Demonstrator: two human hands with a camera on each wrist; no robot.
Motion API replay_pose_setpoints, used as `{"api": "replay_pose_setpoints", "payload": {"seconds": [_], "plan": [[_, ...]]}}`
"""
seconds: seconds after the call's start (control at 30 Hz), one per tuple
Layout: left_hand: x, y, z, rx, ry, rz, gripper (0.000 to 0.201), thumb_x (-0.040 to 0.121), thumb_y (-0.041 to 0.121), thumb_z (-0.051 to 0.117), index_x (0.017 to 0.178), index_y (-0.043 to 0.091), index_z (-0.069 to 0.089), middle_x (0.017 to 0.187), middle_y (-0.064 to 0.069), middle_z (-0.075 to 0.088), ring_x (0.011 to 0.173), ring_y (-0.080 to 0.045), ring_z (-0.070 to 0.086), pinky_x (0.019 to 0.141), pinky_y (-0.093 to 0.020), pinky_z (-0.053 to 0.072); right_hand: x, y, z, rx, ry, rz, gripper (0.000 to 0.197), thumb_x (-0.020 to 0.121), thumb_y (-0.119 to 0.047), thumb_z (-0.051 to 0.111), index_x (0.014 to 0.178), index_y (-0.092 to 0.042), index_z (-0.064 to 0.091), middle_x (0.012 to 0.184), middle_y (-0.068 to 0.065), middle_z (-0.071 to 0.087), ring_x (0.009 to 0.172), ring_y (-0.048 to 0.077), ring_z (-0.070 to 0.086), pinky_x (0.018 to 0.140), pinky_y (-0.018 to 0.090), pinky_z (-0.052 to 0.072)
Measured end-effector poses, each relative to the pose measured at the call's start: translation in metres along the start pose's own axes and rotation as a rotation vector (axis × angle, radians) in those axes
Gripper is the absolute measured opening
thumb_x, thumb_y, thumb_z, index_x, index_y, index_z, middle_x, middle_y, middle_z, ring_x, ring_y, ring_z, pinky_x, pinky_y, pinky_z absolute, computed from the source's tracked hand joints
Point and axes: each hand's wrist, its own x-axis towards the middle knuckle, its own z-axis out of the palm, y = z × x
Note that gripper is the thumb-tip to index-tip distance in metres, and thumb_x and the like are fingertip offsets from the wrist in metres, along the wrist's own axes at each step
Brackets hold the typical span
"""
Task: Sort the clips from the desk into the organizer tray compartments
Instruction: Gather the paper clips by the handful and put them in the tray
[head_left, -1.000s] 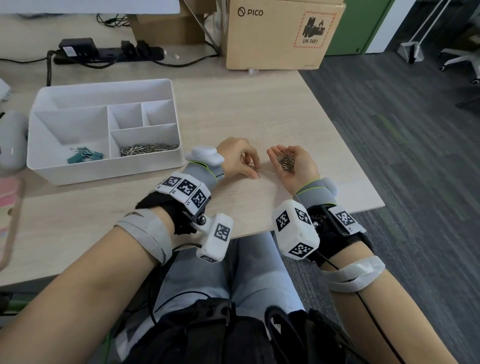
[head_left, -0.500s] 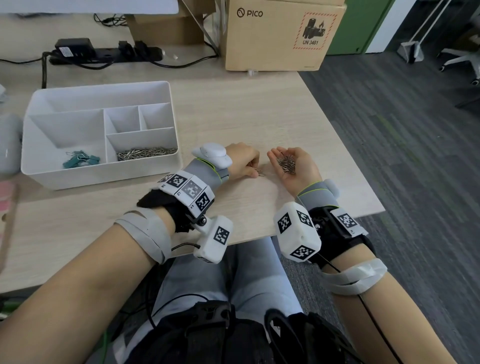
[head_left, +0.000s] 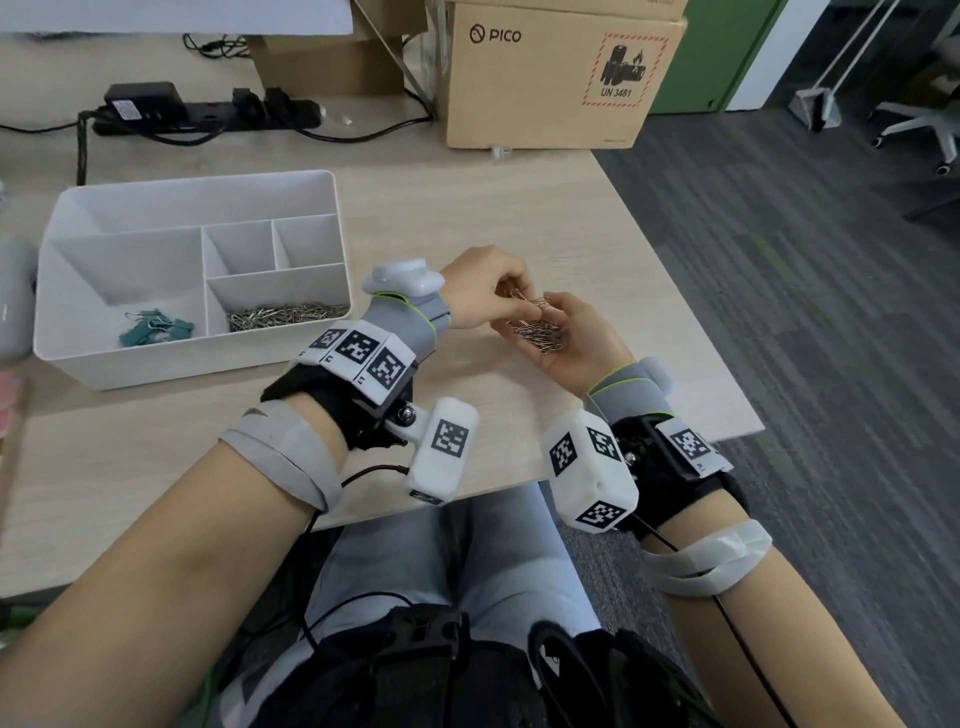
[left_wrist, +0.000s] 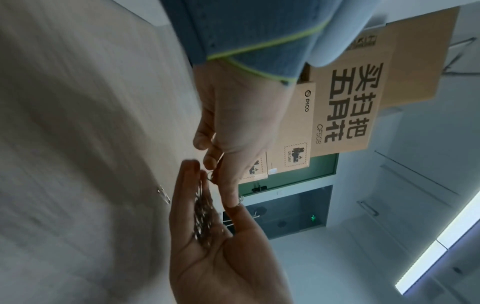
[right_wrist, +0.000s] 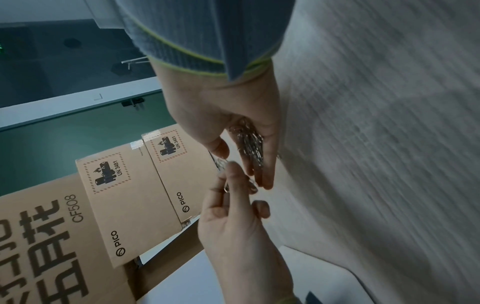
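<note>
My right hand (head_left: 545, 321) lies palm up above the desk, cupped under a pile of silver paper clips (head_left: 540, 332). My left hand (head_left: 525, 305) meets it from the left and pinches a few paper clips (right_wrist: 225, 174) at the right hand's fingertips. In the left wrist view one loose clip (left_wrist: 163, 194) lies on the desk beside the hands. The white organizer tray (head_left: 208, 358) stands to the left. Its front right compartment holds silver paper clips (head_left: 285, 314) and its front left one holds teal binder clips (head_left: 156, 330).
A PICO cardboard box (head_left: 545, 83) stands at the desk's back edge. A black power strip (head_left: 208, 111) with cables lies at the back left. The desk's right edge (head_left: 675, 291) drops to grey carpet close to my right hand.
My left hand has lifted off the desk with clips pinched and moved right to the right palm. The right hand has shifted slightly toward it.
</note>
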Motion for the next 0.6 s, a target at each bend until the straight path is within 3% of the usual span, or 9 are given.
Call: {"api": "replay_pose_setpoints", "payload": {"seconds": [0.07,0.17,0.23,0.37,0.5,0.6], "plan": [[0.005,0.006,0.003,0.023,0.009,0.029,0.021,0.075,0.024,0.074,0.086,0.008,0.068,0.065,0.016,0.052,0.057,0.003,0.048,0.055,-0.008,0.035,-0.001,0.0,0.005,0.026,-0.027,0.028,0.029,0.097,-0.009,0.034,0.09,0.002,0.059,0.087,0.017,0.068,0.086,0.027,0.062,0.068,0.039,0.058],[0.01,0.012,0.006,0.028,0.01,0.055,0.02,0.073,0.026,0.076,0.084,0.012,0.068,0.065,0.017,0.053,0.054,0.002,0.047,0.052,-0.007,0.034,-0.002,-0.003,0.005,0.072,-0.017,0.023,0.033,0.098,-0.008,0.029,0.086,-0.002,0.059,0.068,0.01,0.072,0.068,0.021,0.07,0.064,0.034,0.059],[0.011,0.012,0.007,-0.026,0.049,0.06,0.016,0.074,0.025,0.075,0.084,0.014,0.069,0.066,0.011,0.058,0.055,0.003,0.049,0.054,-0.007,0.036,-0.003,-0.006,0.0,0.109,-0.007,0.009,0.032,0.098,-0.007,0.03,0.088,0.002,0.059,0.072,0.013,0.071,0.061,0.022,0.071,0.061,0.033,0.06],[0.011,0.001,0.008,-0.059,0.238,-0.022,0.011,0.079,0.016,0.069,0.087,0.01,0.069,0.076,0.0,0.061,0.06,-0.004,0.049,0.065,-0.017,0.041,-0.003,-0.012,-0.012,0.209,0.088,-0.023,0.029,0.099,-0.007,0.033,0.088,0.009,0.054,0.086,0.022,0.059,0.079,0.032,0.062,0.051,0.035,0.059],[0.004,-0.01,0.017,0.12,0.086,-0.172,0.015,0.073,0.023,0.073,0.086,0.017,0.069,0.077,0.003,0.062,0.069,-0.013,0.054,0.071,-0.025,0.043,-0.004,-0.018,-0.023,0.235,0.136,-0.083,0.027,0.098,-0.006,0.035,0.084,0.009,0.054,0.08,0.022,0.06,0.08,0.031,0.059,0.053,0.036,0.059],[0.0,-0.011,0.025,0.192,-0.005,-0.208,0.018,0.074,0.027,0.074,0.085,0.015,0.068,0.082,0.001,0.065,0.076,-0.015,0.057,0.064,-0.024,0.04,-0.004,-0.019,-0.028,0.228,0.137,-0.098,0.026,0.098,-0.007,0.036,0.086,0.009,0.053,0.087,0.024,0.057,0.082,0.032,0.059,0.061,0.037,0.057]]}}
